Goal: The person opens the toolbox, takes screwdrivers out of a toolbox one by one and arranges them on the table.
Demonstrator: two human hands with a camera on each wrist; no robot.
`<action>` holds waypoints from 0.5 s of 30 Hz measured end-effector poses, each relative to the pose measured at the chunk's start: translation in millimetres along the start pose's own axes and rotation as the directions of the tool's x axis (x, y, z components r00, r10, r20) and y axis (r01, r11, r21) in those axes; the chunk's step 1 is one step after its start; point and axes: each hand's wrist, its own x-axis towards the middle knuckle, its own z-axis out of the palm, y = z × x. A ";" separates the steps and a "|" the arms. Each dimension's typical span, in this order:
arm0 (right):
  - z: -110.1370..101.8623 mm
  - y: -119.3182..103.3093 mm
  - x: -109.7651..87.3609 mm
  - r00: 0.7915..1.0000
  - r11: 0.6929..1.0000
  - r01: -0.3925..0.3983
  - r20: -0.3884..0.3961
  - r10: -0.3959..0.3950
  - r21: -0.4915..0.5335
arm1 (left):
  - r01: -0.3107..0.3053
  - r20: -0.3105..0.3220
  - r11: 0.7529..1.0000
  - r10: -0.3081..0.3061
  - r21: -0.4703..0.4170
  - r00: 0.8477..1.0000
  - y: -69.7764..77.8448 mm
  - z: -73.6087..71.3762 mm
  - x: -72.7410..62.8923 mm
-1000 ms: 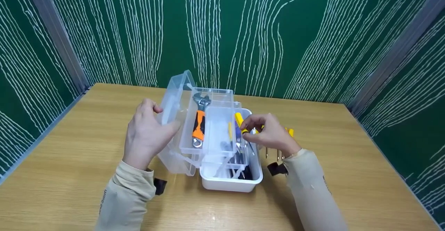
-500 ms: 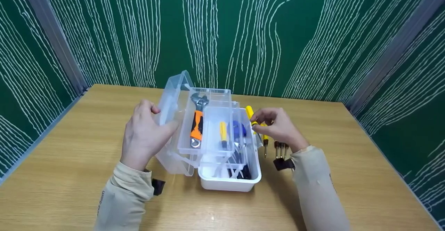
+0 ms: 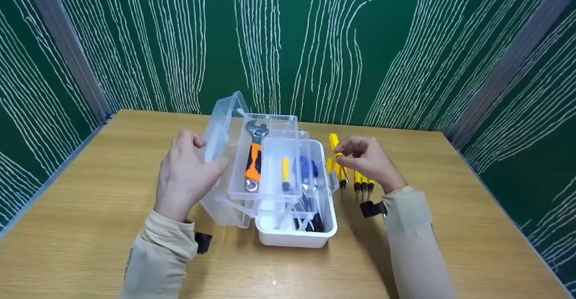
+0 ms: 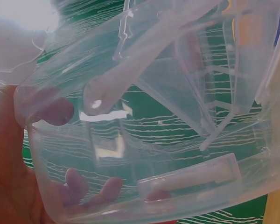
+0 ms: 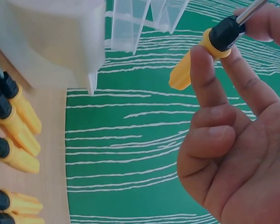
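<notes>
Your right hand [image 3: 366, 155] pinches the yellow screwdriver [image 3: 334, 142] right of the toolbox [image 3: 294, 239] — handle [image 5: 181, 73] far, shaft [image 5: 252, 10] near (your left hand [image 3: 185, 175] grips the lid [image 3: 216, 132]).

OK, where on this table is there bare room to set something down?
Bare tabletop lies left of the left hand, right of the right hand, and along the near side of the white toolbox, between the sleeves. Just right of the toolbox, yellow screwdrivers crowd it.

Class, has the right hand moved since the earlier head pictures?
Yes: in the head view, the right hand has moved rightward, away from the box.
</notes>
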 end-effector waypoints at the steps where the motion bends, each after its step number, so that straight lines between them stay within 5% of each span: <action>1: -0.7 0.9 0.0 1.000 1.000 -0.005 -0.001 0.005 0.000 | 0.000 0.000 1.000 0.000 0.000 1.000 -0.1 0.1 0.0; 15: -3.0 24.6 5.3 0.993 0.993 -0.115 0.013 0.115 -0.021 | -0.005 -0.003 1.000 0.005 -0.003 1.000 -0.4 -0.4 -0.2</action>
